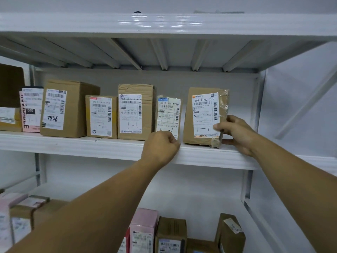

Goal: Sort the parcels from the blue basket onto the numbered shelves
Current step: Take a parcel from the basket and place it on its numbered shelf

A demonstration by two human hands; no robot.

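A brown cardboard parcel (pixel 200 114) with a white label marked "1-1" stands upright at the right end of a row on the white middle shelf (pixel 113 148). My right hand (pixel 235 132) grips its lower right edge, thumb on the label and fingers behind the box. To its left stands a small white-labelled parcel (pixel 168 114). My left hand (pixel 160 147) is curled in front of that parcel's lower edge at the shelf lip; whether it holds the parcel is hidden. The blue basket is out of view.
Several more labelled boxes (pixel 135 112) line the same shelf to the left, including a pink one (pixel 30 110). The shelf below holds pink and brown parcels (pixel 171 232). A shelf post (pixel 255 106) stands right of the held box, with a gap between them.
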